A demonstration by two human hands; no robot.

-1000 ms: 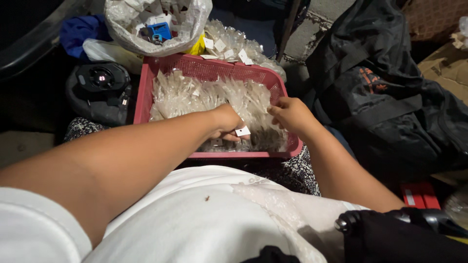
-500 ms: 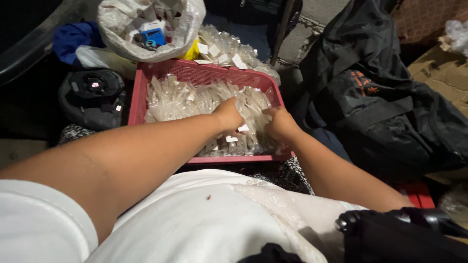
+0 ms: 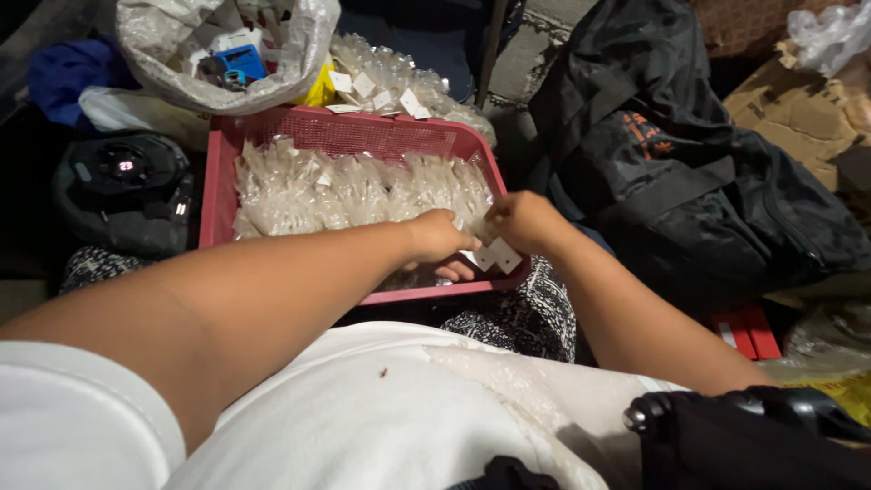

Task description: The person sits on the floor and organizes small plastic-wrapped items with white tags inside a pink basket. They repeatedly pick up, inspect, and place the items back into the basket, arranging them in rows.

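Both hands meet at the near right corner of a red plastic basket (image 3: 349,136) that rests across the person's lap; the left hand (image 3: 440,238) is curled shut over a clump of small clear packets (image 3: 363,191), fingertips tucked under; the right hand (image 3: 524,220) pinches closed on a few packets with white card tags (image 3: 494,257) hanging just below it. The basket is packed with rows of the same clear packets. Behind it sits a large translucent bag (image 3: 299,45) of mixed bits; more tagged packets (image 3: 399,77) lie heaped beside it; a black jacket (image 3: 689,172) is bundled to the right, a black helmet-like object (image 3: 122,186) to the left.
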